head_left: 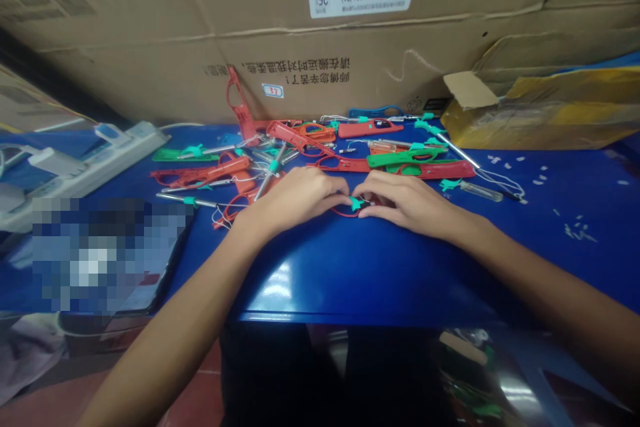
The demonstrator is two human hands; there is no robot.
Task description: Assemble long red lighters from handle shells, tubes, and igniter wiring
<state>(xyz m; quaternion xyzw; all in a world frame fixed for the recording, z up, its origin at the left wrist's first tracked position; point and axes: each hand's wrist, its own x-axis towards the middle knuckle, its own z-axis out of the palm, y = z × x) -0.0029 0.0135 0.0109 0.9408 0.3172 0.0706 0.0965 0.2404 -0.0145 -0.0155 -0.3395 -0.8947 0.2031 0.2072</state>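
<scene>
Teal piece (357, 204) between left hand (307, 195), grip apparently tight on it, and right hand (407, 202), grip unclear.

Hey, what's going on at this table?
A person is working at a blue table. Their left hand and right hand meet over a red plastic casing, touching a small teal plastic piece; their exact grip is partly hidden. Just beyond, green casings, more red ones and metal rods lie jumbled before a large cardboard box.
</scene>
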